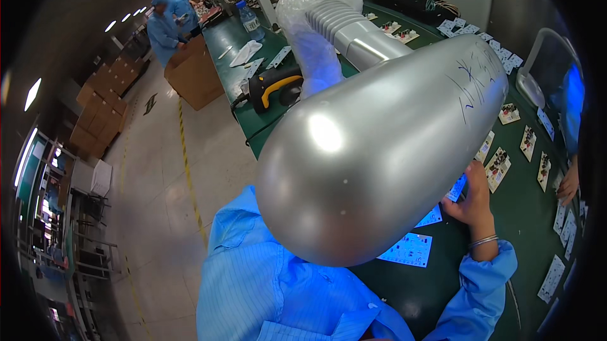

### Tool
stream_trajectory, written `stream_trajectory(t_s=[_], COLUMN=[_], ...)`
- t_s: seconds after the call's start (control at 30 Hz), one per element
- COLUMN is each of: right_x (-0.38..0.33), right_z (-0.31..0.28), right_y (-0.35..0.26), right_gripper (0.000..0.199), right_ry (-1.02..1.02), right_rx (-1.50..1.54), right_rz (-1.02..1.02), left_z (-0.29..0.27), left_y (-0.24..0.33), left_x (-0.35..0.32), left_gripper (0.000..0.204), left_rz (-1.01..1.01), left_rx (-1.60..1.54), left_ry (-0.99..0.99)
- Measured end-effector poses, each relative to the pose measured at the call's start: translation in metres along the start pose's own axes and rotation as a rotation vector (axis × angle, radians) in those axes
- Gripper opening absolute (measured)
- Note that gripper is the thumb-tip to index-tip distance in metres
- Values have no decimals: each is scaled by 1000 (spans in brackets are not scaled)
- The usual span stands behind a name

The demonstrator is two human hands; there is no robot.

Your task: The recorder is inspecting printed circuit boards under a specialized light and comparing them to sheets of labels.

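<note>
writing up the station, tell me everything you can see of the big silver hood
The smooth, elongated, metal-looking silver hood is rounded at its near end, with a bright highlight, pale specks and dark handwritten marks near its upper right end. It slants above the dark green tabletop. A ribbed silver tube reaches its rear side; any joint is hidden. The bare right hand shows by its edge; contact is unclear.

At eleven o'clock stands a blue-capped plastic bottle [250, 21]; at ten o'clock, a brown cardboard carton [197, 78]; near nine o'clock, several stacked cardboard boxes [98, 113].
</note>
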State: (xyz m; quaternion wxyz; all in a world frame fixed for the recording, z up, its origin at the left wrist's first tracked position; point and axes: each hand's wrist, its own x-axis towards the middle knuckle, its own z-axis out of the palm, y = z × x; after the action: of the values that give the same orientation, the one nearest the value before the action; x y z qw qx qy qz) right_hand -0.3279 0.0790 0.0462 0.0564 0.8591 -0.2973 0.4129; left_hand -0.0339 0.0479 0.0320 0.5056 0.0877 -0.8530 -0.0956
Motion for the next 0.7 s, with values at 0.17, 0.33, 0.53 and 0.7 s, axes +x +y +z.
stream_trajectory(t_s=[0.17, 0.33, 0.53, 0.7], right_x=[-5, 2, -2, -8], right_z=[4, 5, 6, 4], right_y=[1, -3, 0, 3], right_gripper=[80, 71, 72, 74], right_ry=[91, 120, 91, 126], right_rx=[-41, -82, -22, 20], right_rz=[108, 224, 200, 162], left_z=[-3, 12, 30, 32], left_y=[4, -8, -27, -31], left_x=[3, 10, 15, 21], left_gripper=[70, 73, 77, 81], left_rz=[9, 3, 41, 82], left_rx=[16, 30, 21, 28], left_ry=[-22, -68, -78, -105])
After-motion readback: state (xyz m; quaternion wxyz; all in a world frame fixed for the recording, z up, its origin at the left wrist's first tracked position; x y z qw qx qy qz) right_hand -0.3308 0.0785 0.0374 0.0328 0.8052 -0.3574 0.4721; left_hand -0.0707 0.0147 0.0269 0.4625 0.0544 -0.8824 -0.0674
